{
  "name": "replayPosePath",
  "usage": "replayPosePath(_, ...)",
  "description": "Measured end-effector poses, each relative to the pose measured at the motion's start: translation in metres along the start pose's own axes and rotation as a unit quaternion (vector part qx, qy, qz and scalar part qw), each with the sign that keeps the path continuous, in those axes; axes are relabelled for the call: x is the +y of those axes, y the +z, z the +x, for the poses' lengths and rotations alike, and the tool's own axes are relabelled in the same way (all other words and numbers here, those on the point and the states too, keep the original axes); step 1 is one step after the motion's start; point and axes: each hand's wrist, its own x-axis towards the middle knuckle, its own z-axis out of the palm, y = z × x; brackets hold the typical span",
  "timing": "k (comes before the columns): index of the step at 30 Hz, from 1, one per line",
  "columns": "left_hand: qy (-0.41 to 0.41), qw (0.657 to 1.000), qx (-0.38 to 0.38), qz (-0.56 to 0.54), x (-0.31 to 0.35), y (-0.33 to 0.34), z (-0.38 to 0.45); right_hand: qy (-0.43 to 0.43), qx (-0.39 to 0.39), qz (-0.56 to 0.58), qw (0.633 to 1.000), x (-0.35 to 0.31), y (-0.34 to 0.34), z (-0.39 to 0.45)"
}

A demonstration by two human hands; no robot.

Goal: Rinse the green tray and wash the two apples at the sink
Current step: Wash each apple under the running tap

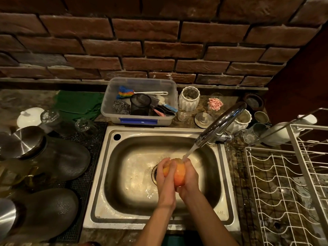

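Seen from the head camera, one apple (178,175) is held over the middle of the sink (113,167), just above the drain (154,172). It is clasped between both hands. The left hand (166,176) is wrapped over its near-left side, its grip pressed onto the fruit with the thumb laid across the top. The right hand (189,181) cups it from the right and below, its grip likewise closed around the skin. Water is running from the tap (221,124), and the stream (189,152) is met at the upper right of the apple, where the right fingers lie.

The step in hand is judged to be the washing of this apple. For it to be done well, the fruit should be turned in the palms so that every side is passed under the stream, and the hollows at stem and base should be rubbed with a thumb, since dirt is easily kept there. The grip should be kept firm but rolling, because wet skin is slippery and a dropped apple would be bruised on the steel. The hands are best kept low in the basin so that less is splashed onto the worktop (236,167).

A second apple may be the reddish round thing at the bottom edge (89,243), but this cannot be told for certain. A dark green edge (174,240) below the sink may be the tray; that too is unclear.
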Motion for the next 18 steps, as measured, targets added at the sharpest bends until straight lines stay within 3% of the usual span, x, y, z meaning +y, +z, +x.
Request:
replayPosePath(2,0.01,1.0,0.006,0.014,0.001,-0.003,-0.002,0.057,-0.044,-0.019,0.997,-0.004,0.001,-0.002)
replayPosePath(5,0.01,0.998,-0.008,0.056,0.005,-0.011,-0.002,-0.066,-0.06,-0.151,0.984,-0.01,-0.008,-0.001)
replayPosePath(8,-0.028,0.991,-0.059,0.115,0.013,-0.015,0.003,-0.178,-0.149,-0.27,0.934,-0.02,-0.026,-0.003)
replayPosePath(13,-0.161,0.98,-0.054,0.107,0.021,-0.002,0.009,-0.23,-0.231,-0.297,0.898,-0.021,-0.046,-0.004)
replayPosePath(15,-0.173,0.978,-0.059,0.101,0.022,0.0,0.009,-0.24,-0.231,-0.296,0.895,-0.017,-0.048,-0.003)
replayPosePath(18,-0.11,0.982,-0.08,0.133,0.019,0.002,0.005,-0.253,-0.148,-0.283,0.913,-0.007,-0.042,-0.007)
